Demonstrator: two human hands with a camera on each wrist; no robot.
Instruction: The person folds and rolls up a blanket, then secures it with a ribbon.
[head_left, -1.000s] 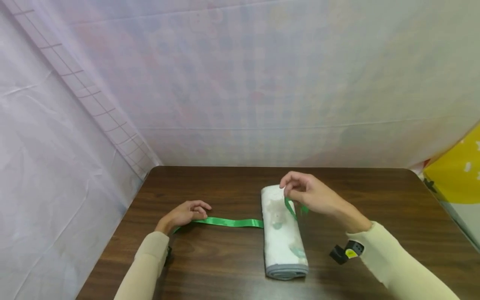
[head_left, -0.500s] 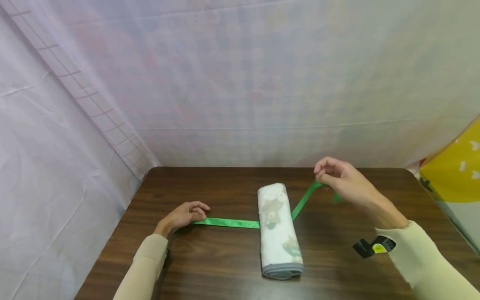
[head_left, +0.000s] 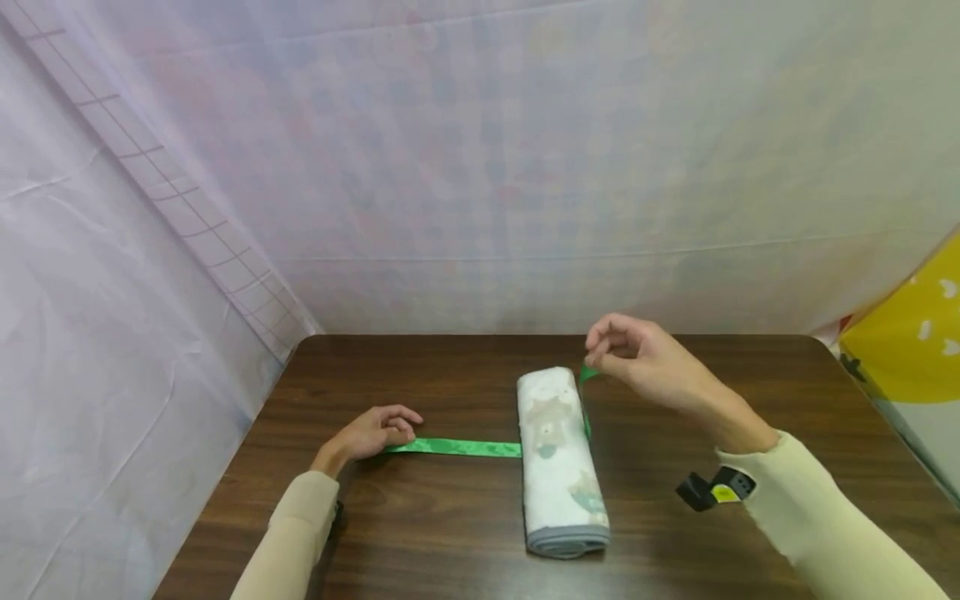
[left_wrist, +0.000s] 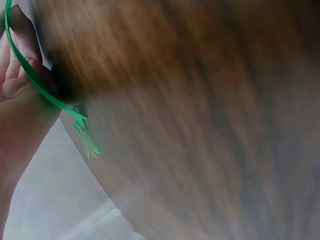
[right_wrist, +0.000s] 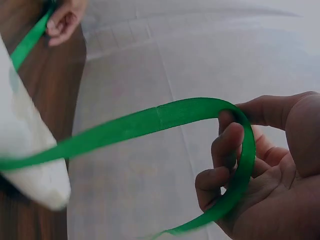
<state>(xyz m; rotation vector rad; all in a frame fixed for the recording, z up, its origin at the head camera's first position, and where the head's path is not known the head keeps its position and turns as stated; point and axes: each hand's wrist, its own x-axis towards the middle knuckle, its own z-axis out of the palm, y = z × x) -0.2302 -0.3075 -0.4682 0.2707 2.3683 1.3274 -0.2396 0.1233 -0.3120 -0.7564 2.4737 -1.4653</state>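
Observation:
A rolled white towel point(head_left: 558, 467) with grey edging and a pale leaf print lies on the table. A green satin ribbon point(head_left: 465, 448) runs flat from the left hand to the towel's left side, passes out of sight beneath it and comes up on the right. My left hand point(head_left: 371, 432), low over the tabletop, holds the ribbon at thumb and fingertips; its frayed tail point(left_wrist: 87, 140) hangs past the wrist. Raised beyond the towel's upper right, my right hand point(head_left: 637, 354) pinches the other length of ribbon point(right_wrist: 150, 120), which loops loosely through the fingers.
The brown wood-grain table point(head_left: 435, 533) ends at a pale curtain point(head_left: 480, 167) behind. White sheeting point(head_left: 90, 333) hangs on the left, and a yellow patterned cloth point(head_left: 911, 350) at the right edge. A black wrist device point(head_left: 716, 490) sits under the right sleeve.
The right hand went up and right from over the towel, drawing the ribbon out straight, then came partway back left; the ribbon there is slacker. The left hand has hardly moved.

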